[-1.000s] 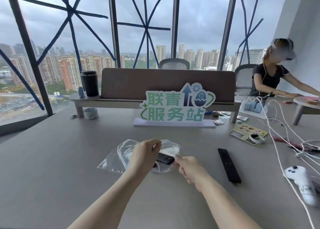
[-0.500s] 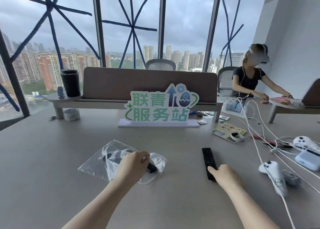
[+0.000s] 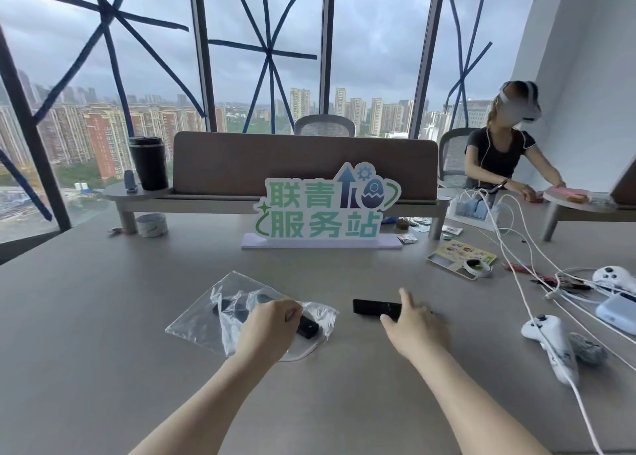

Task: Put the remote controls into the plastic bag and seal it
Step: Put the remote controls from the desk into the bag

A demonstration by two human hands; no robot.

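A clear plastic bag (image 3: 213, 313) lies on the grey table (image 3: 103, 317) with a black remote control (image 3: 307, 327) partly inside it, one end sticking out of the mouth. My left hand (image 3: 268, 327) pinches the bag's open edge over that remote. A second black remote control (image 3: 373, 307) lies crosswise just right of the bag. My right hand (image 3: 413, 327) rests on its right end, fingers curled around it.
A green sign (image 3: 327, 210) stands behind the bag. White game controllers (image 3: 550, 341), cables (image 3: 516, 282) and a pale blue box (image 3: 619, 311) crowd the right side. A tape roll (image 3: 151, 225) and black cup (image 3: 148, 162) sit far left. Another person (image 3: 499, 155) works at far right.
My right hand left the bag, reached right to the second remote and swung it crosswise toward the bag. My left hand kept hold of the bag's edge.
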